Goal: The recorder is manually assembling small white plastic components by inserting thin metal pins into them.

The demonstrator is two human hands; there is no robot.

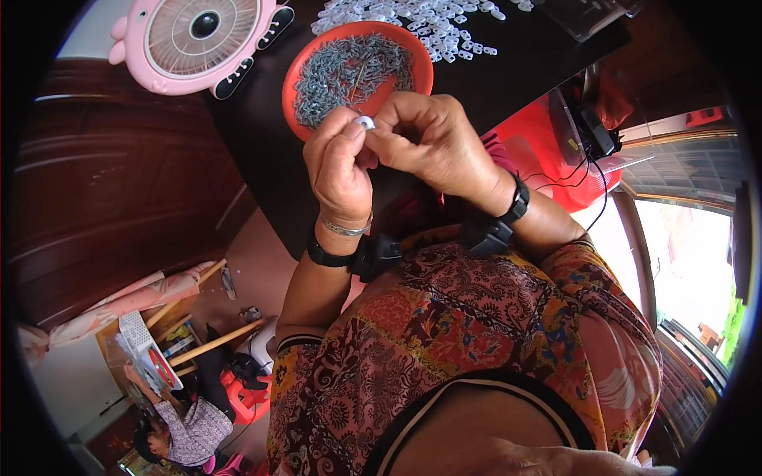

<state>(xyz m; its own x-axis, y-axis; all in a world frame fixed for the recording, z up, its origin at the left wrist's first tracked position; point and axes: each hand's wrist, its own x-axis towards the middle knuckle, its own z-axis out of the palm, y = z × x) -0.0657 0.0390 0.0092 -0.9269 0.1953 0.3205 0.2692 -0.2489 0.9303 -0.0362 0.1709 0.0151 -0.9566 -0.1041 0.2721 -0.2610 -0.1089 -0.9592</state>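
A dark desk runs across the upper middle of the frame, and the person's patterned red and orange garment fills the lower middle. At the upper left a pink fan with a round grille lies at the desk's edge. Just right of it, an orange-red bowl holds a heap of small grey metal pieces, and above it, at the top of the frame, lies a scatter of small white plastic parts. In the centre, just below the bowl, both hands meet. The left hand and the right hand have their fingers pinched together on one small white ring-shaped piece held between them. Each wrist wears a black band, the left also a thin silver bracelet. At the lower left, well away, another person sits on the floor.
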